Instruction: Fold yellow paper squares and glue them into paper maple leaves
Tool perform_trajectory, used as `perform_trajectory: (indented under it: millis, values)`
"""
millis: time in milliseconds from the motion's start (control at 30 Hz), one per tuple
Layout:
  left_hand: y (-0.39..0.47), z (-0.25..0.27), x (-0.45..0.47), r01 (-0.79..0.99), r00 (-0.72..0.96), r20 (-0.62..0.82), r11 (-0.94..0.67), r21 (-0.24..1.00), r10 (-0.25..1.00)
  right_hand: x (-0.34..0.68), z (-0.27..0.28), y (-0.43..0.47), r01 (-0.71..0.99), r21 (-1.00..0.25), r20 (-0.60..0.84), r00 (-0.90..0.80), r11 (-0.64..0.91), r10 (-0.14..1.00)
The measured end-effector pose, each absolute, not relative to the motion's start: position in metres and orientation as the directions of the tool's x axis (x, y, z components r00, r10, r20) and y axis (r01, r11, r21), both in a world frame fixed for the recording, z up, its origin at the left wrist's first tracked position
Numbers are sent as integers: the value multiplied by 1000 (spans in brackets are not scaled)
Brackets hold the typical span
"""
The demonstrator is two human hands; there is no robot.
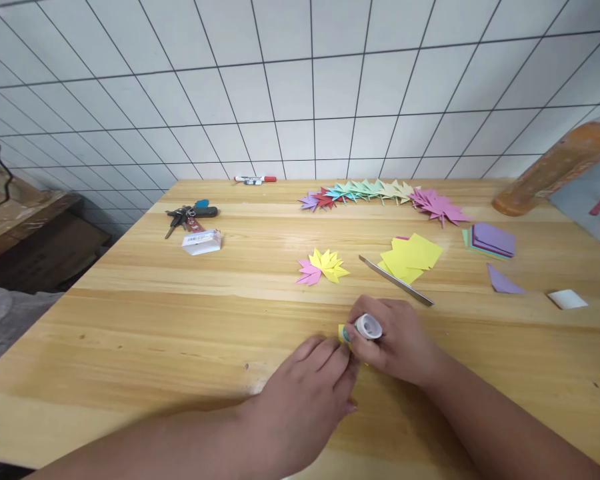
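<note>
My right hand (393, 340) grips a white glue stick (369, 327), its round hollow end facing up toward me. Close against it, my left hand (313, 383) has its fingers bent down over a small yellow paper piece (342, 332), which they hold at the table. Most of that paper is hidden under both hands. Just beyond them lies a folded paper cluster with yellow points (327, 265) and pink points (309, 272). A thin metal blade or ruler (397, 281) rests slantwise beside loose yellow paper squares (414, 256).
Along the wall curves a row of folded multicoloured paper leaves (370, 191). At right are stacked coloured squares (493, 240), a purple triangle (504, 280), a white square (568, 299) and an orange bottle (555, 167). Keys (186, 217), a small box (201, 242) and a marker (255, 179) lie left.
</note>
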State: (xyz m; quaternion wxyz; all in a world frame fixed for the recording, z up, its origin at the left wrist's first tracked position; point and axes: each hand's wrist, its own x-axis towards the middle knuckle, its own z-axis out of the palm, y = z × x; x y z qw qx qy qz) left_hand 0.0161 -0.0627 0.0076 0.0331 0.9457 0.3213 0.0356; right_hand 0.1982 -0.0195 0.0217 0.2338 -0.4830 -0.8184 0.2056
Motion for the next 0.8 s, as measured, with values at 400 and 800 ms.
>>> perform_trajectory:
  millis: [400, 800]
  values:
    - [-64, 9, 16, 599, 798, 69, -801, 30, 599, 185, 21, -16, 764, -455, 143, -445, 459, 884]
    - [-63, 12, 16, 587, 806, 48, -807, 66, 590, 204, 30, -16, 718, -575, 347, -221, 393, 912]
